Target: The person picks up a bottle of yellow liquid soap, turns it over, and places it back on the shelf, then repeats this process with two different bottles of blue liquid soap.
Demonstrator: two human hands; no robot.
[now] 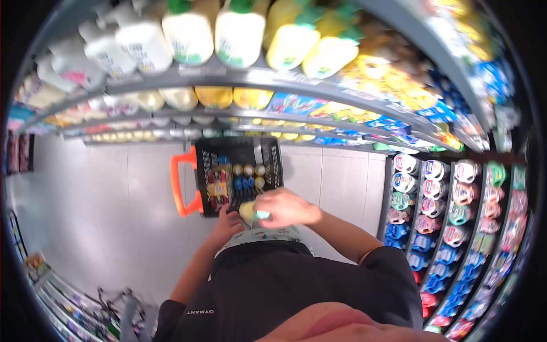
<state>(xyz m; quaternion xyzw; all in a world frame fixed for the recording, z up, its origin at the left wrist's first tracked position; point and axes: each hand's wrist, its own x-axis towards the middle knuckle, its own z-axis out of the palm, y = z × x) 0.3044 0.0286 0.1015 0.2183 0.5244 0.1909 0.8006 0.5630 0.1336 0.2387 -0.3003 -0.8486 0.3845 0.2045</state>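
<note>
My right hand point(280, 208) is closed around a small pale-yellow bottle point(247, 211) with a light green top, close to my body. Just beyond it a black shopping basket point(265, 149) with an orange handle point(178, 185) is in front of me. Inside the basket lie a red-brown pack with a yellow label point(217, 189) and several small bottles point(248, 171) with pale and blue tops. My left hand point(229, 223) has its fingers apart at the near edge of the basket, holding nothing.
Ahead, a long shelf unit point(188, 71) carries white pump bottles point(142, 45) and yellow bottles point(293, 43). At right, another rack point(384, 196) holds rows of jugs point(433, 191). A bicycle point(117, 302) appears at lower left on the pale tiled floor point(108, 199).
</note>
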